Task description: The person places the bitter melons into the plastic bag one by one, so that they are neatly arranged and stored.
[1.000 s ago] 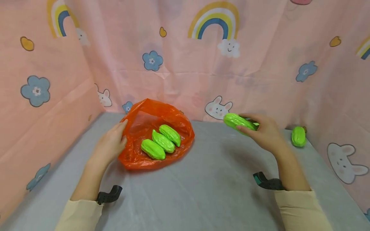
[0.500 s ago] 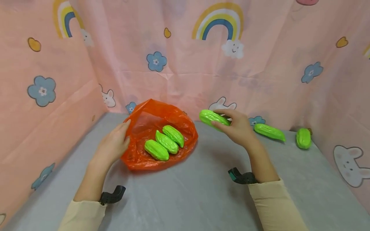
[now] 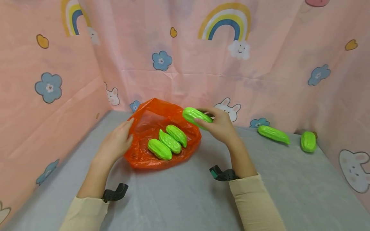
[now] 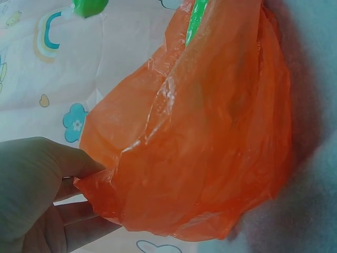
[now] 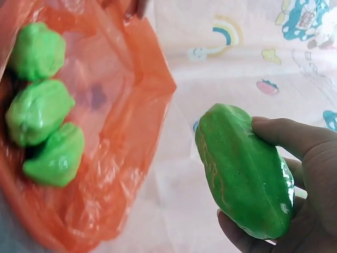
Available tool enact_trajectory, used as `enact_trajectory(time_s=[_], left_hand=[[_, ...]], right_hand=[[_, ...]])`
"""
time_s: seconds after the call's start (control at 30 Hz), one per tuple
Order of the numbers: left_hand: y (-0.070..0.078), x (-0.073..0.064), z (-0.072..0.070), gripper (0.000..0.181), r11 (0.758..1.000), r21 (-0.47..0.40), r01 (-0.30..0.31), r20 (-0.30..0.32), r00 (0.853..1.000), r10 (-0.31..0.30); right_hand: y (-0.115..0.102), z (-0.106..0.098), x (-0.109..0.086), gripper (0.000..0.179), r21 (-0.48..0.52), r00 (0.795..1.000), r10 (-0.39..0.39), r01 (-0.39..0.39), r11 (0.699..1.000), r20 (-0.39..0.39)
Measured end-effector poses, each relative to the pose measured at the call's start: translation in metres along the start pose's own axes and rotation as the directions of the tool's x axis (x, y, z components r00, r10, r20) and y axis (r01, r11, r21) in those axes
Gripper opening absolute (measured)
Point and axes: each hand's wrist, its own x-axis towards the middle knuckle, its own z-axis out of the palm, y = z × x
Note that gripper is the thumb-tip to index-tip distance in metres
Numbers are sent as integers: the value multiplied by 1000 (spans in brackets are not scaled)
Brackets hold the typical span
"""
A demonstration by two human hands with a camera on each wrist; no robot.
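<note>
An orange-red plastic bag (image 3: pixel 137 158) lies with its mouth spread wide on the grey cloth, and 3 bright green ridged gourds (image 3: pixel 170 141) rest side by side in it. My left hand (image 3: pixel 115 139) pinches the left edge of the bag's mouth between thumb and fingers, as the left wrist view shows the bag (image 4: pixel 200 158) hanging from the fingers. At the bag's upper right rim, my right hand (image 3: pixel 221 125) grips another green gourd (image 3: pixel 192 115) by its right end, thumb on the near side. That gourd (image 5: pixel 245 171) is held above the cloth, apart from those in the bag.
Two more green gourds lie at the back right: a long one (image 3: pixel 273 134) with a pointed tip, and one end-on (image 3: pixel 308 141) near the right wall. Pink patterned cloth (image 3: pixel 185 64) walls the grey table cloth (image 3: pixel 179 199) at the back and sides.
My right hand has carried its gourd leftward from the back right to the bag's rim, uncovering the long gourd behind. My left hand keeps its grip on the bag.
</note>
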Motion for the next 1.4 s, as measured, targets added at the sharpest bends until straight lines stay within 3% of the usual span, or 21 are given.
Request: enact_trajectory(time_s=[0.3,0.8,0.9,1.1,1.4], left_hand=[[-2,2,2,58,1000,8,17,1,1000,-17],[-1,4,0,58,1000,19,22,7,1000,-22],[-4,3,2,58,999,15,32,7,999,-32],[-8,2,3,60,999,12,52,13,999,-52],[-5,2,2,59,999,7,51,20,999,-51]], right_hand=[[-11,22,18,42,99,999,-31,28,995,27],[8,42,25,40,150,999,-38,39,988,-7],[10,50,26,40,142,999,-52,54,988,-18],[10,68,25,41,103,998,14,-7,995,-64],[15,88,26,41,54,996,38,-34,998,-82]])
